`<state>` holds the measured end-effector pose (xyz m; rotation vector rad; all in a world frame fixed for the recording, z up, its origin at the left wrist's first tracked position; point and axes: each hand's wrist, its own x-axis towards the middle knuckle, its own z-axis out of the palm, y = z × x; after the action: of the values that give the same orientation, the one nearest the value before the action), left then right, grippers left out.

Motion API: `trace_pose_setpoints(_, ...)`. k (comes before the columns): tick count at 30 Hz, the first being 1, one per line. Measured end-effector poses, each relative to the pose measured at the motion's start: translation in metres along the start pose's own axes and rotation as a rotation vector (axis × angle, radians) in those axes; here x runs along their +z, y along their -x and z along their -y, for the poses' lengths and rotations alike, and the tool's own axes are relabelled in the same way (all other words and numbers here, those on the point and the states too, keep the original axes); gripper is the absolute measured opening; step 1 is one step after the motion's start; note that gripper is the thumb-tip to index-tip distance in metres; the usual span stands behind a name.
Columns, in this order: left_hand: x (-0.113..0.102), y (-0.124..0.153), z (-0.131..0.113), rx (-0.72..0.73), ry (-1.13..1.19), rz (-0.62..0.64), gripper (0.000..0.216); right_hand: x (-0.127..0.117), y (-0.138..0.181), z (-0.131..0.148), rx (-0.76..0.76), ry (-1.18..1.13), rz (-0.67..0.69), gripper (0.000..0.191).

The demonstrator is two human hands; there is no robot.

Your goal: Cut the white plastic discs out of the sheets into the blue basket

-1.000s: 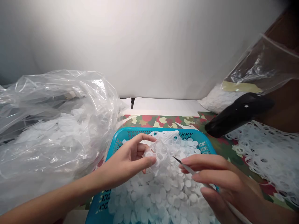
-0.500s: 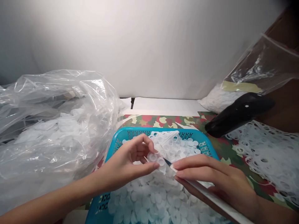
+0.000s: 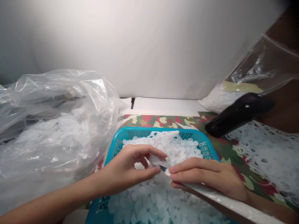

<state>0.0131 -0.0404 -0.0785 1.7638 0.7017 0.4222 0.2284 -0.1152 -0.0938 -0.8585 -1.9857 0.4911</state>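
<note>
Currently the left hand (image 3: 130,168) is pinched, thumb against forefinger, on the lower edge of a translucent white punched sheet (image 3: 164,140). The sheet lies just above centre frame, on top of the load in the blue perforated plastic basket (image 3: 112,148). The right hand (image 3: 210,178) is clamped on a thin blade tool (image 3: 163,169) with a long white handle that runs off toward the lower right. The blade tip sits between the two hands, against the pinched spot.

Judgement on technique:
- Pinch close to the tip, so the thin sheet stays taut and does not buckle.
- Use a shallow blade angle and light pressure, and work around one round piece at a time.
- Point the tip away from the left thumb, which is very near it.
- Work over the basket so that loose pieces fall into it.

Counts:
- Hands: two.
- Blade tool: one.
- Basket: one.
- Punched sheet in the basket: one, crumpled.
- Loose white round plastic discs (image 3: 151,199) filling the basket: too many to count.
- Large clear plastic bag (image 3: 58,124), left of frame: one.
- Smaller clear bag (image 3: 257,71) of white pieces, upper right: one.
- Black handheld object (image 3: 238,113), right of centre: one.
- White holed scrap sheeting (image 3: 268,152), right edge: one heap, layers cannot be told.

All of this rests on a tabletop with a camouflage-print cover (image 3: 163,120).
</note>
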Motion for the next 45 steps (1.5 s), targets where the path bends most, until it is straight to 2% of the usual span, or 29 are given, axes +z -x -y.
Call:
trace_pose_setpoints(5,0.001,0.0,0.0,0.016,-0.03,0.015,0.023,0.002,0.0,-0.005,-0.026,0.003,0.01,0.022)
trace_pose_setpoints(9,0.001,0.002,0.001,-0.008,-0.048,0.032,0.027,0.002,0.002,-0.011,-0.064,-0.005,0.066,0.02)
trace_pose_setpoints(15,0.002,0.003,0.003,-0.01,0.009,0.094,0.037,-0.003,0.001,-0.01,-0.024,-0.006,0.209,0.02)
trace_pose_setpoints(24,0.003,0.006,-0.001,0.009,-0.019,0.182,0.04,-0.001,-0.001,-0.008,-0.069,0.04,0.275,0.024)
trace_pose_setpoints(26,0.003,0.006,-0.002,0.009,-0.014,0.167,0.041,-0.002,-0.005,-0.003,-0.124,0.112,0.277,0.026)
trace_pose_setpoints(31,0.004,0.005,-0.001,-0.005,0.02,0.173,0.04,-0.009,-0.018,0.007,-0.407,0.352,0.335,0.028)
trace_pose_setpoints(34,0.004,0.005,0.001,-0.026,0.046,0.172,0.041,-0.01,-0.017,0.006,-0.447,0.414,0.335,0.028)
trace_pose_setpoints(40,0.003,0.006,-0.001,-0.087,0.072,0.215,0.043,-0.011,-0.004,0.004,-0.384,0.408,0.195,0.031)
trace_pose_setpoints(45,0.005,0.009,-0.002,-0.048,0.018,0.166,0.045,-0.019,-0.002,0.006,-0.241,0.298,0.158,0.029)
